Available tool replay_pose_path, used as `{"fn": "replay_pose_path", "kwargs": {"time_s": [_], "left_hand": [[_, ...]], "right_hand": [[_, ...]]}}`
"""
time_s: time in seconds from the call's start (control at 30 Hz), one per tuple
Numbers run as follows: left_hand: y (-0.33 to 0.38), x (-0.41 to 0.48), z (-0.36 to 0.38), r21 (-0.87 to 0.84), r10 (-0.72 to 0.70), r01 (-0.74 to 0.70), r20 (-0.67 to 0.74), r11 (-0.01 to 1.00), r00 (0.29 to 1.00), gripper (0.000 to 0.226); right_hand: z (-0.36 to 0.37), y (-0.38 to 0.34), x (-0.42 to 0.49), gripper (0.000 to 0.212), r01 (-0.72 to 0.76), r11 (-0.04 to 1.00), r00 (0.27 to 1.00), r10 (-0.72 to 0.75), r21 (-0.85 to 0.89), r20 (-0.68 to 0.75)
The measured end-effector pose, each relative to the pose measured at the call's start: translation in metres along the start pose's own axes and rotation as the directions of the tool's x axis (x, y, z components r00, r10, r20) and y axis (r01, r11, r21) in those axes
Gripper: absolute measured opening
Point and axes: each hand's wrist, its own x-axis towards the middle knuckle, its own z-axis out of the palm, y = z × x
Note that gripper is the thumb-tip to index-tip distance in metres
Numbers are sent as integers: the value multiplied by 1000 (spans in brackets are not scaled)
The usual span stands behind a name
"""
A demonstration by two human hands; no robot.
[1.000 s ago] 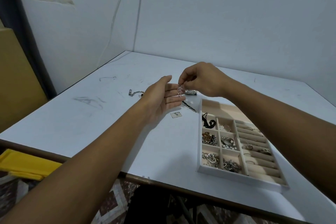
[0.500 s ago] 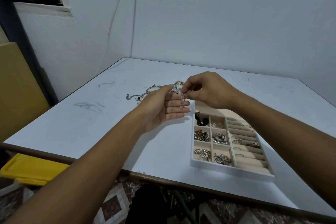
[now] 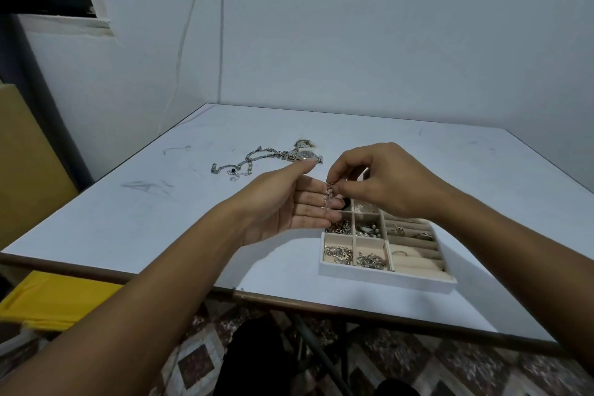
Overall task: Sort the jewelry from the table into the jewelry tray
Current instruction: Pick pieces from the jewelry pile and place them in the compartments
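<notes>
My right hand [image 3: 382,182] pinches a small silver dangling earring [image 3: 328,199] by its top, so it hangs in front of the fingers of my left hand [image 3: 289,202]. My left hand is held flat, palm up, fingers straight, just left of the jewelry tray [image 3: 385,276]. The white tray holds several compartments of silver chains and pieces, plus ring rolls on its right side. A silver chain necklace [image 3: 247,160] and a wristwatch [image 3: 305,155] lie on the table beyond my left hand.
A white table [image 3: 144,219] fills the view, with walls close behind it and on the left. A small gold piece [image 3: 304,143] lies behind the watch. A yellow object [image 3: 54,296] sits below the table's front left edge.
Both hands have drifted right and toward me, over the tray's far end. The view has tilted up, so the necklace and watch on the table have come into sight.
</notes>
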Motion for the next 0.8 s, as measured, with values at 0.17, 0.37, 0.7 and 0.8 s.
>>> {"fn": "replay_pose_path", "kwargs": {"time_s": [0.17, 0.37, 0.7, 0.8], "left_hand": [[-1, -9, 6, 73, -43, 41, 31, 997, 999, 56], [-3, -17, 13, 128, -91, 85, 45, 988, 995, 55], [1, -20, 12, 204, -142, 132, 35, 970, 989, 67], [4, -22, 11, 254, -162, 147, 38, 956, 986, 68]], "right_hand": [[3, -3, -18, 14, 2, 1000, 1000, -2, 10, -8], [11, -3, -35, 11, -1, 1000, 1000, 1, 10, -12], [22, 1, -46, 8, 12, 999, 996, -7, 48, -84], [22, 3, -48, 10, -8, 999, 997, 12, 50, -71]]}}
